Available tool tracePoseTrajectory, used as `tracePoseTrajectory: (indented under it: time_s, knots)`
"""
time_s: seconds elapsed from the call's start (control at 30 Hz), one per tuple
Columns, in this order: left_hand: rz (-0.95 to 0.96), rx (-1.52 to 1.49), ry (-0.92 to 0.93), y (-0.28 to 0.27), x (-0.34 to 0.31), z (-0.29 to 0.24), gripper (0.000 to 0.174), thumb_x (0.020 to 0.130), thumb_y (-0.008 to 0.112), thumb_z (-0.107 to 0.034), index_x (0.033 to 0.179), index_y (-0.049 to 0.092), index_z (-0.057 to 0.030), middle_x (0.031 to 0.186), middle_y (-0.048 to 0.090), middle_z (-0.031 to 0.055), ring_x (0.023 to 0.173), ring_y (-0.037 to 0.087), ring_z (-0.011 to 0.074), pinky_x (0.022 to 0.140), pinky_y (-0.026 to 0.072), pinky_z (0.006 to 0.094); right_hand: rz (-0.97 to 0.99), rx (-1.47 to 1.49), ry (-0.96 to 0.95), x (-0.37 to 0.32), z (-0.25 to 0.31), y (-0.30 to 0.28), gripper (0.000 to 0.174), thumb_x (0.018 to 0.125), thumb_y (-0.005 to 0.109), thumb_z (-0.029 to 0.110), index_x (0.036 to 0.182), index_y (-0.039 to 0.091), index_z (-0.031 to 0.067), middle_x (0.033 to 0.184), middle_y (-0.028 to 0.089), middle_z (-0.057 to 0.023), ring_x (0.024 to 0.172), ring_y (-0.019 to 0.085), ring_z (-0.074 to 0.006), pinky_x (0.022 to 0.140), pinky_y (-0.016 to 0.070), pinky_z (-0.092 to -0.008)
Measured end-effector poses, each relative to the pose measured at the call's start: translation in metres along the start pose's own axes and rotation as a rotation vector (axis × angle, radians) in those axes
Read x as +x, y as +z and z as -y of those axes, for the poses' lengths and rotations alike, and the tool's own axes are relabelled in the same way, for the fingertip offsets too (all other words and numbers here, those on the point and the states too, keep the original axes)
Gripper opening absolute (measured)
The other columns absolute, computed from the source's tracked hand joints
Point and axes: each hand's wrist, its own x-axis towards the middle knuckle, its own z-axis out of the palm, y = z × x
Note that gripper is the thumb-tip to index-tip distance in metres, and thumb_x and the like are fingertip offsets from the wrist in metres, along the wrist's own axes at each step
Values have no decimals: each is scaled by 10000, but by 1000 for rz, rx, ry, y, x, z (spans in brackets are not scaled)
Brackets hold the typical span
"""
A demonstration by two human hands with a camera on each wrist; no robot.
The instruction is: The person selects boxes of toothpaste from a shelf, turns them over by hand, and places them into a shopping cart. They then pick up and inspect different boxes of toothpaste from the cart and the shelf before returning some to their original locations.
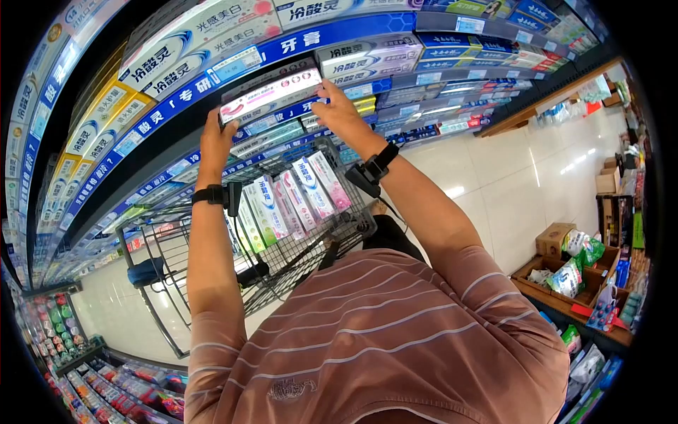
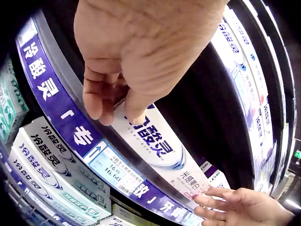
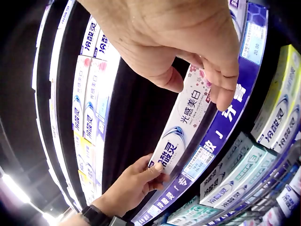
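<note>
A long white toothpaste box (image 1: 272, 95) lies along the shelf edge, above the blue label strip. At its left end, my left hand (image 1: 215, 145) pinches it between thumb and fingers; the left wrist view shows this grip on the box (image 2: 153, 141) from above. My right hand (image 1: 346, 124) is at the other end, fingertips touching the box and thumb spread apart. In the right wrist view the right hand (image 3: 174, 37) covers that end of the box (image 3: 181, 117), while the left hand (image 3: 131, 183) holds the near-bottom end.
Below the shelf stands a wire cart (image 1: 282, 265) with several toothpaste boxes (image 1: 289, 205) in a row. Stacked boxes (image 1: 371, 56) line the shelf to the right. Pale floor tiles (image 1: 487, 191) extend right, towards a wooden bin (image 1: 526, 275) holding packets.
</note>
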Motion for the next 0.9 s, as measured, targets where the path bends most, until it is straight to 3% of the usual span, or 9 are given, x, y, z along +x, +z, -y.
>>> tracePoseTrajectory:
  time_s: [0.1, 0.2, 0.3, 0.4, 0.5, 0.63, 0.73, 0.87, 0.9]
  knots:
    - [-3, 75, 39, -1, 9, 5, 523, 917, 703, -173, 1374, 514, -4, 1003, 671, 170, 737, 607, 186, 662, 510, 333, 21, -28, -17, 2, -2, -1, 608, 888, 573, 182, 1443, 434, -23, 1406, 494, -269, 1316, 485, -372, 1073, 416, -397]
    - [20, 102, -25, -3, 13, 2, 531, 908, 711, -187, 1368, 529, 7, 1081, 676, 208, 845, 662, 257, 765, 534, 358, 5, -61, -20, 4, -6, 0, 604, 888, 574, 189, 1439, 439, -19, 1399, 495, -271, 1308, 481, -382, 1081, 409, -408]
    - [-62, 245, 159, 3, 25, 27, 525, 909, 706, -188, 1366, 538, 7, 1210, 653, 237, 1053, 664, 338, 907, 521, 388, 31, -86, -14, 5, -6, -1, 614, 888, 574, 193, 1450, 435, -9, 1403, 490, -272, 1306, 474, -394, 1091, 397, -423]
    - [-25, 123, 99, 4, 25, 29, 519, 910, 703, -184, 1370, 540, -7, 1312, 607, 249, 1215, 594, 383, 1006, 480, 413, 43, -104, -8, 2, -4, -3, 610, 903, 578, 200, 1457, 429, -4, 1407, 496, -259, 1280, 502, -374, 1052, 438, -420]
    - [-131, 234, 288, 6, 21, 31, 485, 917, 694, -168, 1355, 553, -14, 1280, 625, 238, 1169, 621, 363, 969, 500, 409, 60, -7, 85, -11, 0, -4, 589, 928, 586, 210, 1456, 428, 1, 1384, 526, -230, 1207, 566, -318, 954, 512, -389]
    - [-272, 59, 267, 6, 3, 42, 400, 937, 683, -165, 1289, 585, -3, 1158, 676, 196, 1023, 670, 307, 879, 530, 379, 122, 83, 143, -29, -7, -18, 569, 947, 613, 222, 1445, 436, 9, 1282, 597, -171, 1066, 644, -234, 811, 568, -330]
    - [-231, -117, 60, 5, -39, 56, 353, 962, 671, -191, 1241, 596, 12, 1047, 708, 152, 903, 668, 228, 810, 536, 345, 147, 154, 239, -57, -27, -38, 422, 1002, 584, 194, 1374, 505, 13, 1199, 639, -140, 1034, 673, -229, 817, 571, -337]
    - [-133, 32, -138, 28, -100, 130, 304, 925, 722, -251, 1122, 652, -32, 971, 718, 154, 884, 691, 221, 832, 540, 355, 164, 179, 401, -85, -58, -56, 382, 987, 602, 211, 1315, 554, 20, 1117, 666, -130, 935, 704, -223, 782, 594, -341]
    - [6, -30, -215, 32, -117, 142, 278, 931, 712, -252, 1139, 660, -74, 967, 738, 138, 873, 700, 249, 845, 540, 375, 145, 163, 464, -89, -61, -56, 398, 985, 629, 216, 1334, 551, 42, 1139, 666, -137, 955, 702, -233, 794, 595, -353]
